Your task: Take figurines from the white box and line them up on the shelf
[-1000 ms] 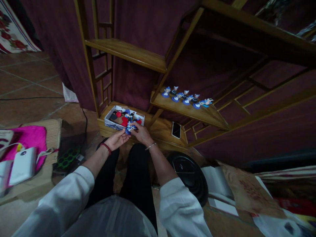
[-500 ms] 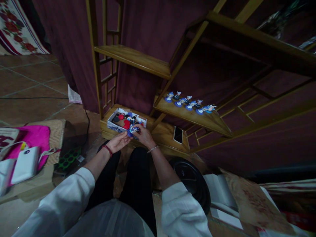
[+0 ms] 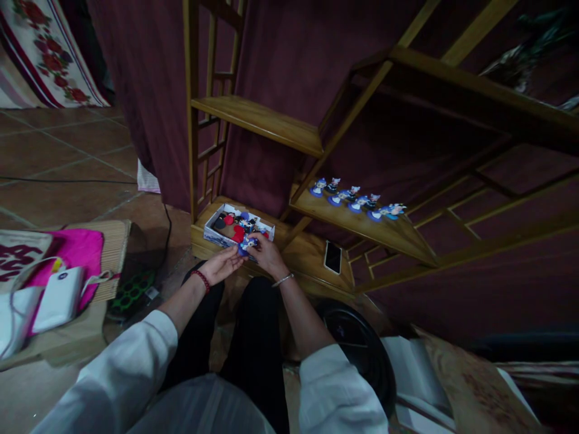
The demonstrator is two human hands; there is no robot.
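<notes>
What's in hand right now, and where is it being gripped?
A small blue figurine. The right hand pinches its upper part; the left hand meets its base, though whether it grips there is unclear.

The right hand (image 3: 269, 254) covers part of the figurine (image 3: 246, 245) — whether the left hand (image 3: 221, 266) grips it too is hard to tell at this size. Behind, part of the box (image 3: 216, 238) is hidden. A sleeve (image 3: 339, 389) covers some of the black disc (image 3: 373, 346). The top edge cuts off the stand (image 3: 191, 60); the bottom, the blurred bag (image 3: 479, 386).
</notes>
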